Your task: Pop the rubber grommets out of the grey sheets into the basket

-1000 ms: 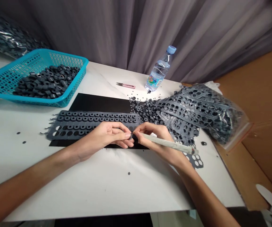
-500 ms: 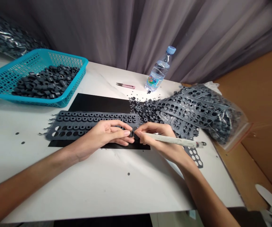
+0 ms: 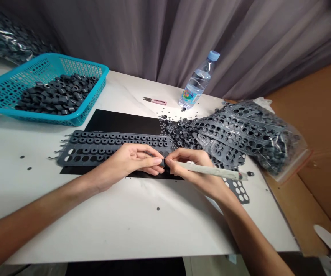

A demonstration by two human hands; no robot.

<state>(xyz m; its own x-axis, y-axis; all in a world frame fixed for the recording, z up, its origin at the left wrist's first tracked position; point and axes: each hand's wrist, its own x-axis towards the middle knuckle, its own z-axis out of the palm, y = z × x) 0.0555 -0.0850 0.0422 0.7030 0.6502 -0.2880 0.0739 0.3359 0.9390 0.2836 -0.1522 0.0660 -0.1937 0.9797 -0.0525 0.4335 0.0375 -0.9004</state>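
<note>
- Small dark grey ring (image 3: 163, 162): located between the two hands, at the left fingertips. It lies right of the left palm and left of the right hand; the bore's direction is too small to tell.
- Left hand (image 3: 130, 161): thumb and fingers pinched together on the ring — the nearer hand, in contact with it.
- Right hand (image 3: 200, 156): fingers closed round a pale wrapped rod (image 3: 208, 171); fingertips close against the ring. Whether they touch it cannot be told.
- Rod's long axis: runs from the right fingertips rightward and slightly toward the person, dark end outermost.
- Surface, left to right: a turquoise basket (image 3: 81, 117) part-filled with dark pieces; a moulded rubber sheet (image 3: 96, 147), its length running left to right, partly covered by the left hand, on a black mat (image 3: 125, 122); pink-handled snips (image 3: 157, 101) and a water bottle (image 3: 195, 85) farther back; loose rings (image 3: 182, 134); perforated rubber sheets (image 3: 219, 126); a clear zip bag (image 3: 283, 165). All stand on a white table (image 3: 110, 222).
- Room, left to right: a bulging clear bag (image 3: 7, 38), a grey curtain (image 3: 119, 34) behind — and brown board (image 3: 320, 126) at right.
</note>
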